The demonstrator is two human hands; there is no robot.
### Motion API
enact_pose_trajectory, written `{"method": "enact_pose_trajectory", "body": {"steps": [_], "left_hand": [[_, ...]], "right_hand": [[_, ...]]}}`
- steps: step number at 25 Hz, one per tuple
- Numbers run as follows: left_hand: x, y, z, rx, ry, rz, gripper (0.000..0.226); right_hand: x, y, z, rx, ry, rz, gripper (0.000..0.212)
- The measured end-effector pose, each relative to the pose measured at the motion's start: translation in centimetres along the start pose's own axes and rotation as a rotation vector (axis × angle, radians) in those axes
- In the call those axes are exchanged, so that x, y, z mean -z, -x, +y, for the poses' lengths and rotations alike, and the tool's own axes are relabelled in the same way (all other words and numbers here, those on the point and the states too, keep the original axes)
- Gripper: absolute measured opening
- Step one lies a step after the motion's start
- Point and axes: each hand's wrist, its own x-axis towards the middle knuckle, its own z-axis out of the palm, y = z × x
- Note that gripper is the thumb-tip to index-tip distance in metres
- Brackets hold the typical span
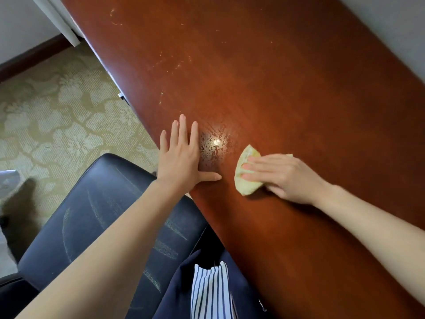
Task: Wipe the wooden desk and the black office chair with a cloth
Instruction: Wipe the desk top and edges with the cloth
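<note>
The reddish-brown wooden desk runs diagonally across the view, with pale scuff marks on its far part and a damp, shiny patch between my hands. My left hand lies flat on the desk near its left edge, fingers straight and spread. My right hand presses a folded yellow cloth onto the desk with straight fingers; part of the cloth is hidden under the palm. The black office chair stands at the lower left beside the desk, its seat streaked with dust.
Patterned beige carpet covers the floor to the left. A dark skirting board and white wall are at the top left, and a grey wall lies behind the desk. My dark and striped clothing shows at the bottom.
</note>
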Motion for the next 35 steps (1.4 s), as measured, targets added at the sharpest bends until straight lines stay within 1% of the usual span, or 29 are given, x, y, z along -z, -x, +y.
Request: {"method": "enact_pose_trajectory", "body": {"steps": [2,4,6,10,13,16,18,21,26,28,30,32,35], "left_hand": [[0.0,-1.1,0.4,0.012,-0.005,-0.066,0.138],[-0.2,-1.4,0.6,0.021,-0.022,-0.120,0.141],[-0.5,-1.5,0.9,0.016,-0.057,-0.140,0.143],[-0.6,-1.6,0.9,0.002,-0.086,-0.130,0.142],[-0.6,-1.5,0.7,-0.008,-0.102,-0.131,0.140],[-0.6,-1.4,0.8,-0.013,-0.105,-0.115,0.139],[-0.6,-1.4,0.9,-0.014,-0.106,-0.110,0.139],[-0.4,-1.4,0.8,-0.012,-0.095,-0.102,0.139],[-0.4,-1.5,0.5,-0.023,-0.071,-0.075,0.135],[-0.5,-1.5,-0.4,-0.052,-0.010,-0.057,0.130],[-0.5,-1.3,-1.6,-0.092,0.129,-0.039,0.122],[-0.6,-1.0,-3.0,-0.086,0.246,0.002,0.118],[-0.9,-1.1,-4.8,0.051,0.243,0.052,0.130]], "right_hand": [[1.6,0.0,2.9,-0.149,0.017,0.022,0.055],[3.1,-0.5,5.8,-0.372,-0.001,0.038,0.056],[4.5,-1.5,8.9,-0.566,-0.025,0.063,0.053],[6.6,-3.8,13.7,-0.898,0.007,0.093,0.041],[6.5,-5.6,15.3,-1.070,-0.046,0.189,0.039],[5.1,-7.9,14.1,-1.136,-0.020,0.308,0.039],[3.6,-8.5,11.3,-1.090,-0.025,0.368,0.039],[0.9,-7.5,5.5,-0.883,-0.083,0.375,0.037],[-2.8,-3.5,-2.9,-0.574,-0.118,0.257,0.039],[-3.7,-1.9,-5.2,-0.435,-0.130,0.189,0.040],[-4.1,-0.7,-6.4,-0.265,-0.107,0.123,0.040],[-3.7,-0.2,-6.1,-0.110,-0.053,0.059,0.038],[-2.3,-1.6,-3.7,0.076,0.014,-0.013,0.037]]}}
